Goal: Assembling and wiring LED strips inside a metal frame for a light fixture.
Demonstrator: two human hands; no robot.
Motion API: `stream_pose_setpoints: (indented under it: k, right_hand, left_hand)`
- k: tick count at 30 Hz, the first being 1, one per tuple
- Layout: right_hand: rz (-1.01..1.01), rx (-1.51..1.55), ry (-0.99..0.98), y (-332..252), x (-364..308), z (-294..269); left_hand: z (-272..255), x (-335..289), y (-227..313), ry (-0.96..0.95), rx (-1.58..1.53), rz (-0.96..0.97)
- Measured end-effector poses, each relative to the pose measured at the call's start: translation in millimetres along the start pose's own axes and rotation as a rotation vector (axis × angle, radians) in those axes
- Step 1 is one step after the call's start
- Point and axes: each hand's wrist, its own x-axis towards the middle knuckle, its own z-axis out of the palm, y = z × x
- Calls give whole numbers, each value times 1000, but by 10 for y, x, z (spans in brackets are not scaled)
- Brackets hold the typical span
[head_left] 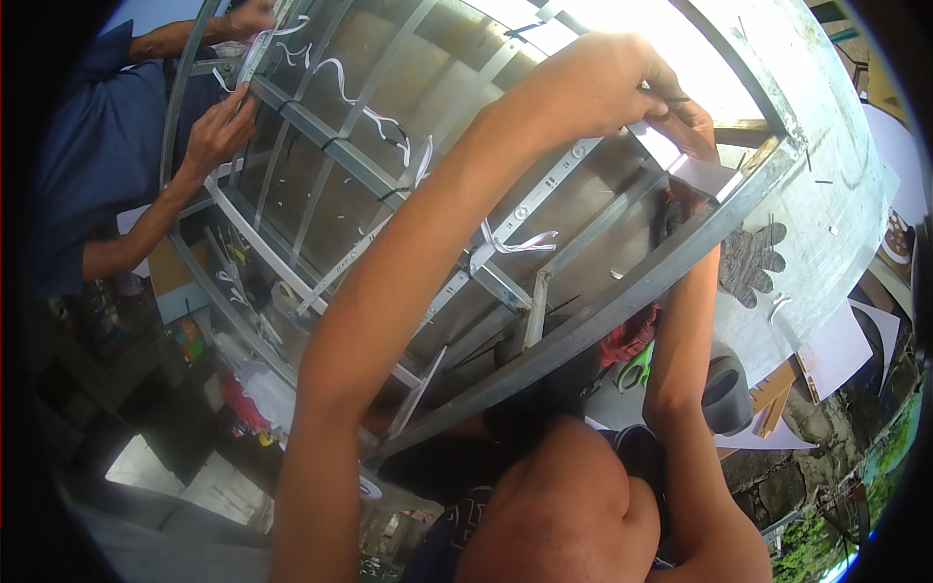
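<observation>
My left hand [617, 83] reaches over the metal frame [583, 325] to its upper right corner, fingers pinched together. Between its fingertips a thin dark strip [677, 99] shows in part. Coming up under the frame's edge, my right hand [695, 131] meets the left one there, its fingers bent and partly hidden; what they grip cannot be made out. Just below both hands is a white flat piece [705, 177] at the frame's corner. From there an LED strip [549, 185] runs down-left along a bar, with loose white wires [525, 243] at its lower end.
At the upper left, a co-worker's hands [219, 131] touch the frame's far side. Black ties [335, 141] circle a crossbar. On the metal sheet [826, 155] at right lies a grey glove [753, 262]. Green-handled scissors [637, 369] and a dark cup-like thing [727, 394] sit near my right forearm.
</observation>
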Motion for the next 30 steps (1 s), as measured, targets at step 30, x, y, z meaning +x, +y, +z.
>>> stream_pose_setpoints:
  k: [30]
  right_hand:
    - [-224, -871, 197, 688, -2009, 566]
  left_hand:
    - [539, -5097, -463, 1992, -652, -538]
